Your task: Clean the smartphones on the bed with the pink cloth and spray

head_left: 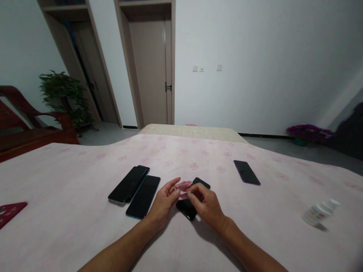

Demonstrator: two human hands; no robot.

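Note:
Between my two hands is a small folded pink cloth (183, 185), held above a black smartphone (187, 209) that lies on the pink flowered tablecloth (85, 234). My left hand (162, 202) grips the cloth's left side between thumb and fingers. On its right side my right hand (206, 204) pinches the cloth and covers part of the phone beneath. Just left of my left hand lies a smartphone with a blue edge (144, 196). Next to it are two stacked smartphones (129, 184), their dark screens facing up.
A lone smartphone (246, 172) lies farther back on the right. Near the right edge stands a white bottle (320, 212), slightly blurred. A dark red flat item (11, 212) is cut off at the left. Beyond the table are a wooden bench (36, 121) and a plant (65, 98).

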